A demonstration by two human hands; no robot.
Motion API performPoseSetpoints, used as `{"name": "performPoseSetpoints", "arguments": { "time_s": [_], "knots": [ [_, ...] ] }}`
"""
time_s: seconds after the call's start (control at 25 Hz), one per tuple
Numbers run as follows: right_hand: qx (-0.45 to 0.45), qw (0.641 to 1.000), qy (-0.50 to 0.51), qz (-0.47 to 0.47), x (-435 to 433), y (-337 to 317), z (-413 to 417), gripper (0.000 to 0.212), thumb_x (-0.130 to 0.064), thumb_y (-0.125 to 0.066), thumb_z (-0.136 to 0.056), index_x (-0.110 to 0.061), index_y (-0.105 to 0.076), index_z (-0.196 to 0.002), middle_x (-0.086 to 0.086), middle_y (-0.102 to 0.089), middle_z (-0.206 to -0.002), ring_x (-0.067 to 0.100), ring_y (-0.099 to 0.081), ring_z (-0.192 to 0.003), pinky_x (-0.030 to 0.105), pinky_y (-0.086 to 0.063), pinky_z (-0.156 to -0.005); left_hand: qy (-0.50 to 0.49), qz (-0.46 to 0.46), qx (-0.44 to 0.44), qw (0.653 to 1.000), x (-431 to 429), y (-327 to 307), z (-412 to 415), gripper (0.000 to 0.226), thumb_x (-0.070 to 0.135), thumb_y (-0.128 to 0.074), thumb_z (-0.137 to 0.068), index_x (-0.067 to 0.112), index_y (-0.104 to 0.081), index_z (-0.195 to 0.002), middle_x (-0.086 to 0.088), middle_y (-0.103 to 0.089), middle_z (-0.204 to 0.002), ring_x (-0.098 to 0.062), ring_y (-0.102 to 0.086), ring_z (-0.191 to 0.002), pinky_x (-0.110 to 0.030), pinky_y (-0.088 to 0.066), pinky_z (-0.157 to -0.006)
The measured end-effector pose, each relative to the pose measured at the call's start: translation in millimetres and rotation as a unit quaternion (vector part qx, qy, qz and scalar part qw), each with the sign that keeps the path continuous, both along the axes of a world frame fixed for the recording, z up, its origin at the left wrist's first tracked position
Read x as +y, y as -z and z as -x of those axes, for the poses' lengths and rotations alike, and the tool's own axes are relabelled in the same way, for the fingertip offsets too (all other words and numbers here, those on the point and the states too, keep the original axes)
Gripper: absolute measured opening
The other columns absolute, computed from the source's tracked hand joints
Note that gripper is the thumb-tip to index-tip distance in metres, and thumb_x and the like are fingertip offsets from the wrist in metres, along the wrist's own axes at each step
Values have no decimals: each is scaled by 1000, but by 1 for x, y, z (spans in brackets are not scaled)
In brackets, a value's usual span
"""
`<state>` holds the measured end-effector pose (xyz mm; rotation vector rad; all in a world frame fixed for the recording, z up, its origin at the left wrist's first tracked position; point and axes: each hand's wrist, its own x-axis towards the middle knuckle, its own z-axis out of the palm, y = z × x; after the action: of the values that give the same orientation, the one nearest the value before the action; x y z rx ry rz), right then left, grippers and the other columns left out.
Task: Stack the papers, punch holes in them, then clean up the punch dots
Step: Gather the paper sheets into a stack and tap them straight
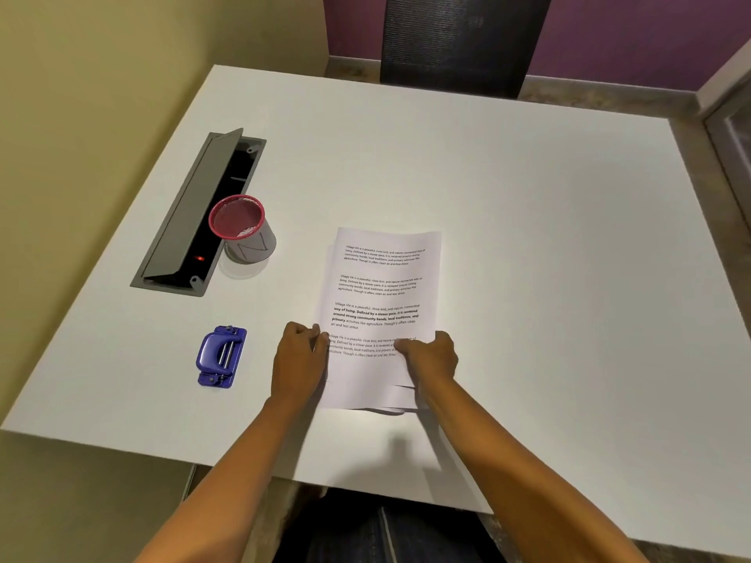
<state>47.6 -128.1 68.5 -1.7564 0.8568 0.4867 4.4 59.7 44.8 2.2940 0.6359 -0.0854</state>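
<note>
A stack of printed white papers (380, 294) is held just above the white table (528, 221), near its front edge. My left hand (298, 361) grips the stack's left edge and my right hand (433, 357) grips its right edge, both near the lower part. The bottom edges of the sheets are uneven, with lower sheets peeking out. A blue hole punch (221, 356) lies on the table to the left of my left hand, apart from it.
A pink mesh cup (243, 228) stands at the left beside an open grey cable tray (199, 215) set into the tabletop. A dark chair (459, 38) stands behind the far edge. A yellow wall runs along the left.
</note>
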Motion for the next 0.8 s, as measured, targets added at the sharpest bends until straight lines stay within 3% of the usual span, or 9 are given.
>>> {"name": "performPoseSetpoints", "arguments": {
  "time_s": [0.08,0.16,0.32,0.48,0.6,0.72,0.8],
  "knots": [
    [-7,996,39,-78,-10,0,1,33,-14,-79,-61,-13,-68,-92,5,-74,-93,26,-70,-81,38,-58,-81,10,-6,0,1000,-5,1,4,33,25,-51,-98,-1,-66,-110,-8,-54,-108,-22,-58,-88,-27,-41,-80],
    [-16,996,26,-86,-18,-3,0,31,-12,-77,-64,-13,-69,-94,5,-75,-94,25,-71,-82,38,-58,-81,16,-9,-5,1000,-11,1,10,32,24,-50,-98,0,-65,-112,-8,-54,-109,-22,-58,-88,-26,-40,-80],
    [-65,989,-112,77,-35,-7,2,26,-9,-59,-81,-12,-62,-107,6,-70,-107,23,-61,-83,27,-47,-75,44,-18,-7,999,-20,0,18,34,25,-49,-99,2,-60,-121,-6,-54,-118,-23,-59,-105,-25,-41,-83],
    [-146,970,-152,121,-50,-13,10,27,-4,-51,-89,-15,-61,-112,9,-69,-104,24,-58,-80,24,-41,-69,51,-15,-13,999,-26,-2,26,34,26,-48,-98,11,-56,-128,-1,-53,-127,-20,-56,-114,-28,-43,-89],
    [-221,954,-162,125,-61,-25,11,26,-3,-54,-89,-19,-64,-107,4,-70,-92,24,-60,-81,24,-44,-64,17,43,-33,998,-28,-10,22,35,24,-50,-98,12,-53,-131,-1,-52,-128,-19,-56,-115,-29,-44,-93],
    [-296,937,-163,87,-72,-43,7,25,1,-58,-85,-20,-68,-95,-10,-68,-78,2,-56,-67,7,-40,-60,-19,92,-69,993,-27,-23,9,34,23,-53,-96,13,-53,-129,1,-52,-120,-17,-59,-108,-26,-44,-89],
    [-327,928,-165,71,-79,-55,3,28,2,-60,-83,-26,-66,-86,-17,-63,-67,0,-49,-60,6,-37,-57,-51,175,-72,981,-25,-34,-3,43,28,-55,-96,14,-47,-135,1,-53,-127,-15,-57,-112,-29,-44,-94]
  ]
}}
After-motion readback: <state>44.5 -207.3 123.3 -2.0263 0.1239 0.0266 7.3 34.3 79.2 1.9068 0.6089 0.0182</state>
